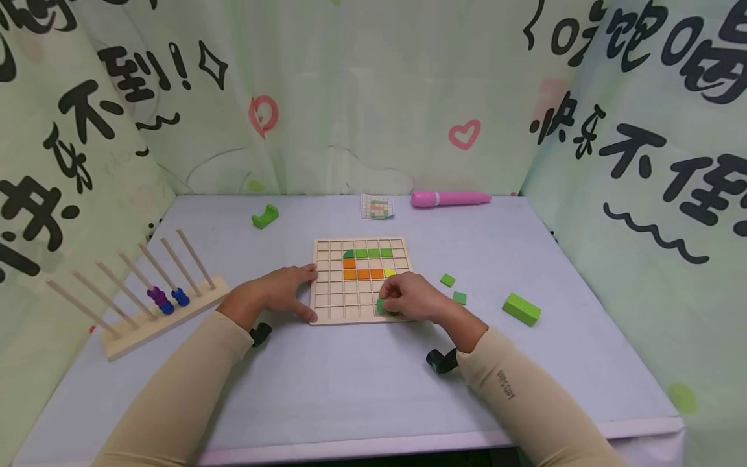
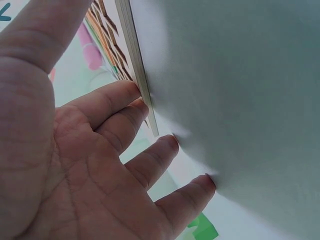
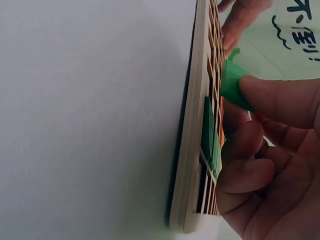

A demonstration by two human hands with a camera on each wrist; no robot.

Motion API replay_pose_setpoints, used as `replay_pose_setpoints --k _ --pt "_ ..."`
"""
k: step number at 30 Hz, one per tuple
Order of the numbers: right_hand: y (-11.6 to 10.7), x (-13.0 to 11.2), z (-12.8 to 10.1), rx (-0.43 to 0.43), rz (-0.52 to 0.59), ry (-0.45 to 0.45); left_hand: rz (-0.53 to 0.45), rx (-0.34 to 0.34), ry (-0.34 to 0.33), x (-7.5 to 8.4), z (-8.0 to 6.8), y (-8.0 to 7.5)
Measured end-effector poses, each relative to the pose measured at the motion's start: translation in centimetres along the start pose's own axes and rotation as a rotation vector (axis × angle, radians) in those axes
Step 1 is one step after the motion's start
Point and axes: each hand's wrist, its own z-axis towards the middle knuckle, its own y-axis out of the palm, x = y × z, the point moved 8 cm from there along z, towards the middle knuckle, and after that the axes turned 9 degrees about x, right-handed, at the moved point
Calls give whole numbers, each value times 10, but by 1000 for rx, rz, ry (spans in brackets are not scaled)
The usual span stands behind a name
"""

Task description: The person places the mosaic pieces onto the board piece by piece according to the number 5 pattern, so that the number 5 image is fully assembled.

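A wooden grid board lies mid-table, with green and orange tiles and one yellow tile set in its far rows. My left hand lies flat beside the board's left edge, its straight fingers touching the edge. My right hand is over the board's near right corner and pinches a green tile between thumb and fingers, tilted just above the cells. Another green tile lies on the board under that hand.
Two loose green tiles and a green block lie right of the board. A pattern card, a pink pen-like object and a green U-shaped piece sit at the back. A wooden rod rack stands left.
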Motion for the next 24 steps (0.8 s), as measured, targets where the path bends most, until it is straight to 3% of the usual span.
replay_pose_setpoints --k 15,24 --pt "9 -12 -2 38 -139 -41 14 -3 -9 2 0 0" --pt "12 -15 -1 59 -229 -10 11 -4 -5 1 -1 0"
